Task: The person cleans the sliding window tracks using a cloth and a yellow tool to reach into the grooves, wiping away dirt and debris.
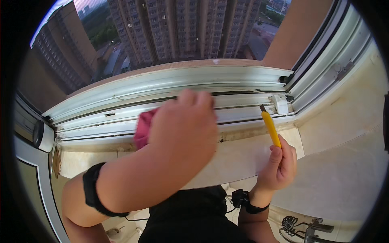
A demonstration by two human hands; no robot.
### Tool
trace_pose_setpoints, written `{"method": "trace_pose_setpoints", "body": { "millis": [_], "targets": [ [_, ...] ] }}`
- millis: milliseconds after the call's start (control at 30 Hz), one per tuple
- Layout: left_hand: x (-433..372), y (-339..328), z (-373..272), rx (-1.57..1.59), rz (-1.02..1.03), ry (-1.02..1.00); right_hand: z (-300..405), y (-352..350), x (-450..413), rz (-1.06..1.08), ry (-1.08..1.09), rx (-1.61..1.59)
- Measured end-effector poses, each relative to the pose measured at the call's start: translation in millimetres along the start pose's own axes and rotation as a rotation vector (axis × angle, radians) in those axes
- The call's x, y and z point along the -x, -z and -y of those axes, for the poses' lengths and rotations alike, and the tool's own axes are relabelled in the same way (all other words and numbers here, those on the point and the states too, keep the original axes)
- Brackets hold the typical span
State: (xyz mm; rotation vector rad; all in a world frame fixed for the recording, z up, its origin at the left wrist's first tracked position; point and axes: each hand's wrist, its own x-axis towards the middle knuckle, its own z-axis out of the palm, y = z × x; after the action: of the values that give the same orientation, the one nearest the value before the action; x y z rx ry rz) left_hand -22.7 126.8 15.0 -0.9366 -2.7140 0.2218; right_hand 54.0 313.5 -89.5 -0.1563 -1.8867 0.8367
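My left hand (185,124), blurred, is closed on a dark pink cloth (142,129) over the white tracks of a sliding window (240,114). Part of the cloth shows left of the hand; the fingertips are hidden. My right hand (280,167) holds the lower end of a slim yellow-handled tool (270,127) upright, to the right. The tool's short dark tip, brush or blade I cannot tell, is over the track, just left of a white block (280,104) at the track's right end.
A thin pale cord (222,88) runs along the outer track. A pale stone sill (237,155) lies in front of me. A white cylinder with a dark end (44,136) is at the left frame. Lower right is a metal fitting with a coiled hose (290,226).
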Motion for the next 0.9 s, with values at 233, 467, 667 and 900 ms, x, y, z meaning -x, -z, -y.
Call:
{"method": "trace_pose_setpoints", "body": {
  "millis": [233, 467, 667, 900],
  "targets": [
    [-55.8, -2.2, -50.2, 0.104, 0.002, -0.218, 0.3, -0.7, 2.4, -0.027, -0.017, -0.005],
    [-9.7, -0.9, -4.9, 0.009, 0.051, -0.09, -6.6, 3.3, 6.3, -0.176, -0.185, -0.251],
    [27.2, 6.9, 43.8, -0.454, -0.3, -0.278, -1.4, -0.7, 3.2, -0.103, -0.081, -0.154],
    [-7.6, -1.2, 29.9, -0.264, -0.204, -0.376, -1.7, 3.3, 5.1, -0.094, -0.059, -0.162]
  ]
}}
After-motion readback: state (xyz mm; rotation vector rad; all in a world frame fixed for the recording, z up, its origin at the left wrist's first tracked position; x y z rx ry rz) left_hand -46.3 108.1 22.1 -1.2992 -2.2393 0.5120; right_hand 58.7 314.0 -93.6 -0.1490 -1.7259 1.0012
